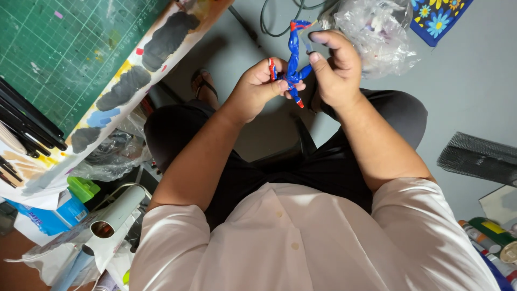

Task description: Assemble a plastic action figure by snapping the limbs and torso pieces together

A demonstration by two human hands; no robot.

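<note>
blue figure (pixel 293 64) — pinched between both hands — above lap.

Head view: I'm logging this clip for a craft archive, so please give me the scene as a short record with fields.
setting: seated person seen from above, hands over the lap
left hand: grips the lower part of a blue figure with red and white tips
right hand: pinches the figure's upper side, fingers bent
figure pose: upright, held between both hands
table: left, paint-smeared, with green cutting mat and dark brushes
floor: clear plastic bag beyond the hands; black mesh basket at right
</note>
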